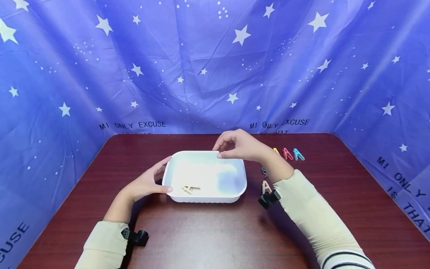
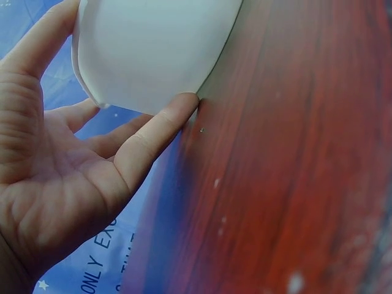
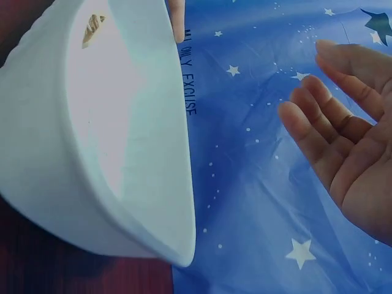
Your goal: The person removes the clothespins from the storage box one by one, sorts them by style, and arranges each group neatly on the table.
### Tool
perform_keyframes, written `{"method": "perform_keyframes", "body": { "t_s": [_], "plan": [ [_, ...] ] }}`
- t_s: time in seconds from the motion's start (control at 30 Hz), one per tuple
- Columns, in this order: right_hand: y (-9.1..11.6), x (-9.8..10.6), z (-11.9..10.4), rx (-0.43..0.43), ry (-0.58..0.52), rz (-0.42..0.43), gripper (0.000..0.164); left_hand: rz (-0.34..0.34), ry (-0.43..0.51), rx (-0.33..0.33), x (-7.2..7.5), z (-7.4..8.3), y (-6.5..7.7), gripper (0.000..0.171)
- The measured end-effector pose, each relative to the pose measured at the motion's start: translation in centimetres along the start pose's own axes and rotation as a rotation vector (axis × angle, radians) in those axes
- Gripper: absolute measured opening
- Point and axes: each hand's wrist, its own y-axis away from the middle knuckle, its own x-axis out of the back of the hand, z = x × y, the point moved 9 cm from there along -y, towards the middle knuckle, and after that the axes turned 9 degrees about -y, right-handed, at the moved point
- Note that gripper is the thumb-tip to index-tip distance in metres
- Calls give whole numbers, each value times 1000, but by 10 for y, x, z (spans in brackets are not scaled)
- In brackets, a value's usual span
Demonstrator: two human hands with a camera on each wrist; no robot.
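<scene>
A white plastic basin (image 1: 208,199) stands on the dark red table, with a beige clothespin (image 1: 191,189) lying in its front left part. My left hand (image 1: 149,183) holds the basin's left end, thumb at the near corner and fingers at the far one; the left wrist view shows the thumb (image 2: 156,131) against the wall. Over the basin's far rim is my right hand (image 1: 240,145), its fingers loosely bent with nothing between them. In the right wrist view the fingers (image 3: 312,119) are apart from the basin (image 3: 131,223).
At the back right lie a yellow clothespin (image 1: 276,150), partly behind the right forearm, a red clothespin (image 1: 287,153) and a teal clothespin (image 1: 298,154). Another beige clothespin (image 1: 266,186) and a small dark teal object (image 1: 264,172) lie by the right sleeve. A blue star-patterned curtain (image 1: 201,93) surrounds the table.
</scene>
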Motion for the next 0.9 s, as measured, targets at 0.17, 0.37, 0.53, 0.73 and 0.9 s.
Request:
{"method": "perform_keyframes", "body": {
  "t_s": [0.17,0.37,0.53,0.73,0.9],
  "plan": [
    [-13,-10,2,6,5,-76,16,-6,-5,2,0,0,-2,105],
    [-32,-26,2,40,27,-171,19,-4,-11,6,0,-1,-2,104],
    [-47,-42,9,36,7,-250,22,-11,-10,14,-1,-3,-3,104],
    [-63,-65,23,-8,14,-366,25,-11,-10,11,-1,-1,-3,104],
    [-74,-86,36,-62,16,-466,28,-11,-9,8,1,0,-2,105]
  ]
}}
